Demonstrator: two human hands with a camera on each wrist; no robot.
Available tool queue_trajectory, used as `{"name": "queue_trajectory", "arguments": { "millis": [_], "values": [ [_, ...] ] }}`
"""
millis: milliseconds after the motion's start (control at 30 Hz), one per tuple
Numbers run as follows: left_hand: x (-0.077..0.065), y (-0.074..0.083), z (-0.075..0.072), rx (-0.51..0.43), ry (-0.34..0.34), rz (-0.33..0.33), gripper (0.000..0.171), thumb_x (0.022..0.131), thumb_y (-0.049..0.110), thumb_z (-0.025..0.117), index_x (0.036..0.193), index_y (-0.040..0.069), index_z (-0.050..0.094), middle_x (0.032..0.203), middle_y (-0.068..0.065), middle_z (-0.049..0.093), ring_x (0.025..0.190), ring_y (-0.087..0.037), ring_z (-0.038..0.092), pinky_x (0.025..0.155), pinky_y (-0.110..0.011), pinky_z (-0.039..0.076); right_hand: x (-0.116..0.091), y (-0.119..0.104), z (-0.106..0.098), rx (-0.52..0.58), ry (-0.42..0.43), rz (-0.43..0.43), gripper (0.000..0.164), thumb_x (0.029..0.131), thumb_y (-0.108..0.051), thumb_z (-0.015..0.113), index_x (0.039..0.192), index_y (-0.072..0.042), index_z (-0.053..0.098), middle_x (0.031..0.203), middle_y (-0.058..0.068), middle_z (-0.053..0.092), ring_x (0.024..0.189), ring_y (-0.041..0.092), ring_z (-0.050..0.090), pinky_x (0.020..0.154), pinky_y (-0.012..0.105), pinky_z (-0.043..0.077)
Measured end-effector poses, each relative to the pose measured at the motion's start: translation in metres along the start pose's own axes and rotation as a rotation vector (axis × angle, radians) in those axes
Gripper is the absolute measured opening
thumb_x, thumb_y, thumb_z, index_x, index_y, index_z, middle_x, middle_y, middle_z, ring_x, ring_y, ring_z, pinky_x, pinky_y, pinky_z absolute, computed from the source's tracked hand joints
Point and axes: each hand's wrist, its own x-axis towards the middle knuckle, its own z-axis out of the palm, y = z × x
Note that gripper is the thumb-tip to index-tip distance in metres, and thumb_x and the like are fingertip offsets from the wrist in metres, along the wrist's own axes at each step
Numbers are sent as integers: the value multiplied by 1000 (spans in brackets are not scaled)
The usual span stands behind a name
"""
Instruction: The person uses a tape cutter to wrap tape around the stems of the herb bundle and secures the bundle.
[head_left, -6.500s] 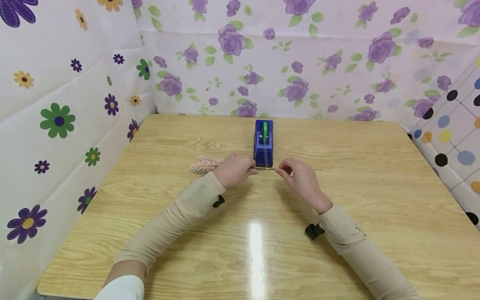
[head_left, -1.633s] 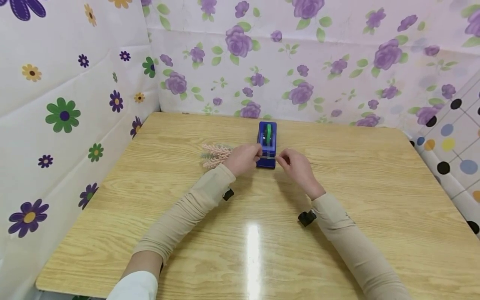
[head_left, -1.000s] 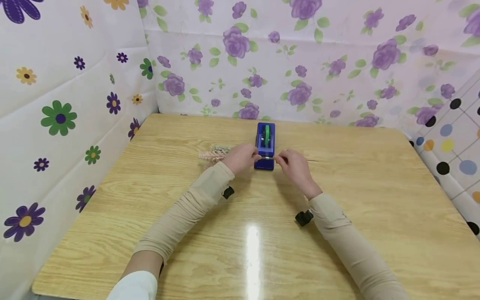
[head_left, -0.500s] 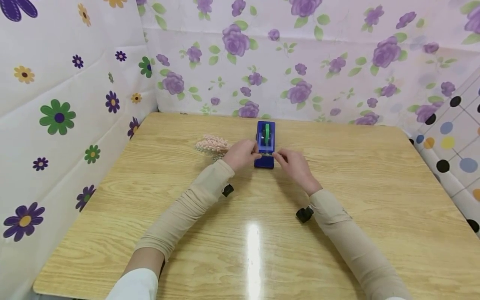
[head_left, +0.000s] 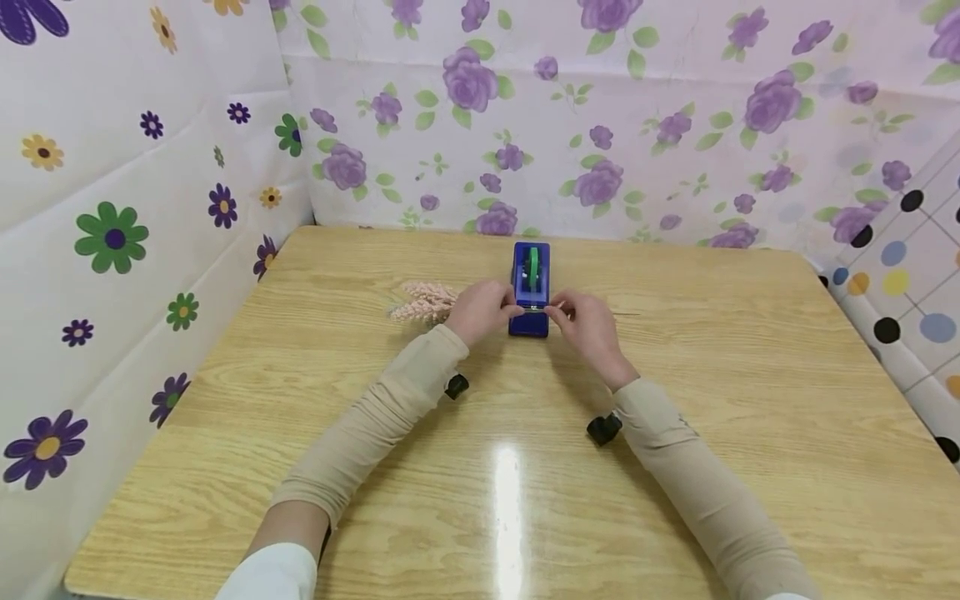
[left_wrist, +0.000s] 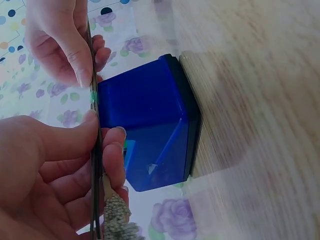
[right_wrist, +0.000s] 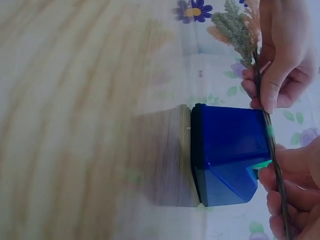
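Observation:
A bunch of artificial flowers [head_left: 423,304] with pink and grey-green heads lies sideways across the front of a blue tape dispenser [head_left: 531,325]. My left hand [head_left: 480,312] pinches its thin dark stems [left_wrist: 95,165] between thumb and fingers, close to the heads. Farther along to the right, my right hand [head_left: 588,329] pinches the same stems. Between the two thumbs a shiny, greenish band of tape [left_wrist: 94,96] wraps the stems. Both wrist views show the stems held against or just beside the dispenser's top; contact is unclear. Part of the heads is hidden behind my left hand.
The dispenser carries a green tape roll [head_left: 534,267] and stands on a wooden table [head_left: 360,508] near its back edge. Flowered cloth [head_left: 637,125] hangs behind, with more patterned cloth at both sides. Black wrist cameras [head_left: 604,428] sit below the wrists.
Compared with the oldest frame, both hands and the stems are farther forward, over the dispenser's front. The flower heads have turned between frames. Over the last half second the hands hardly move.

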Motion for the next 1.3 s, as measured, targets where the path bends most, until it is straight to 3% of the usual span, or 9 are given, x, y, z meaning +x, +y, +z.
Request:
{"name": "queue_trajectory", "arguments": {
  "millis": [133,800,967,1100,1200,1300],
  "values": [
    [0,0,1,-11,0,-4,23,94,28,64,84,8,69,77,-3,67,64,-12,52,57,-23,40,-1,0,-1,1,-8,-8,28,94,-19,64,118,-4,68,82,15,73,67,23,61,56,28,42],
    [4,0,2,44,-55,44,22,95,25,63,83,6,66,81,-6,67,65,-15,51,61,-26,41,5,-4,-6,-65,-125,-65,24,95,-15,63,114,-2,70,78,13,70,61,18,54,55,26,39],
    [1,-5,10,37,-150,35,22,94,22,64,86,3,70,82,-8,70,64,-14,53,59,-25,43,2,3,4,-82,-173,-102,35,92,-12,67,124,0,61,75,13,69,61,19,59,55,29,46],
    [-3,-9,15,28,-206,36,22,95,23,63,89,3,71,84,-7,70,64,-13,53,58,-23,43,0,6,5,-66,-255,-77,46,92,-13,67,134,-2,52,75,12,69,62,17,61,56,27,48],
    [-5,-6,8,7,-176,53,21,96,23,61,91,4,71,84,-6,69,64,-13,53,58,-24,42,1,2,-5,-49,-271,-45,44,94,-18,64,135,-5,52,76,12,69,61,18,59,55,28,45],
    [-9,1,-6,-35,-151,69,22,97,22,60,93,2,71,82,-7,67,64,-14,51,58,-24,40,-2,-4,-17,-21,-200,-75,39,94,-19,65,128,-4,56,83,14,70,69,23,62,60,33,49]
  ]
}}
